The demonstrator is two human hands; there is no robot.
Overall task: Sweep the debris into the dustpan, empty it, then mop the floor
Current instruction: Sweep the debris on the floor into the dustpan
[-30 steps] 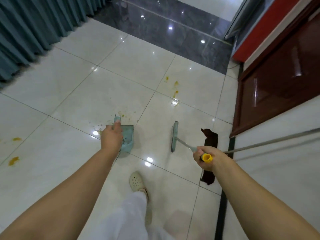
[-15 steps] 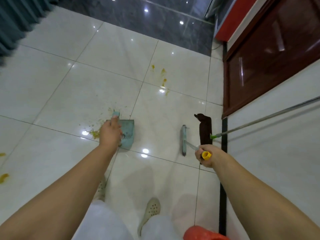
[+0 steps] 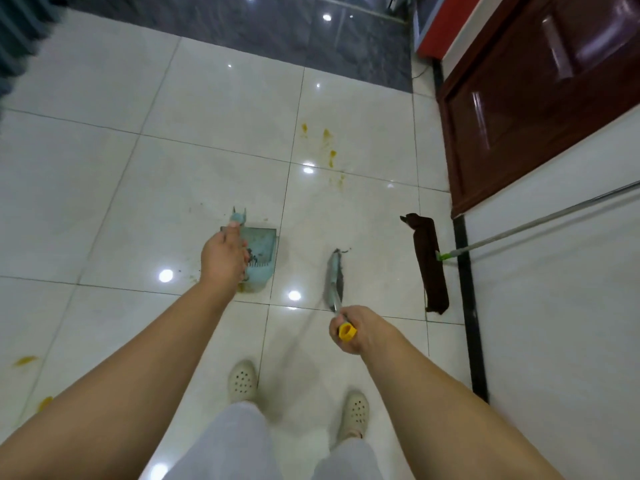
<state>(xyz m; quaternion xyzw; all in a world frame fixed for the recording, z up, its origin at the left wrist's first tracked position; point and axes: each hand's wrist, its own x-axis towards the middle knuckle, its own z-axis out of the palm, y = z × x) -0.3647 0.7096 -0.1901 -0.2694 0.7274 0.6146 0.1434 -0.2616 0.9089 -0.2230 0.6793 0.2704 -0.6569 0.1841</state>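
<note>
Both tools hold: your left hand (image 3: 221, 259) grips the dustpan (image 3: 259, 258), your right hand (image 3: 360, 329) the broom (image 3: 334, 278). That nearby debris pile has gone from the floor; yellow spills (image 3: 329, 150) remain ahead.

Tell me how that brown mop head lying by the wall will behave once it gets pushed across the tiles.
The brown mop head looks like soft cloth, with a curled far end, so it will probably flex and bunch rather than stay stiff. The glossy tiles should let it glide easily. Its long thin handle leans on the wall and may slide sideways if nudged.
</note>
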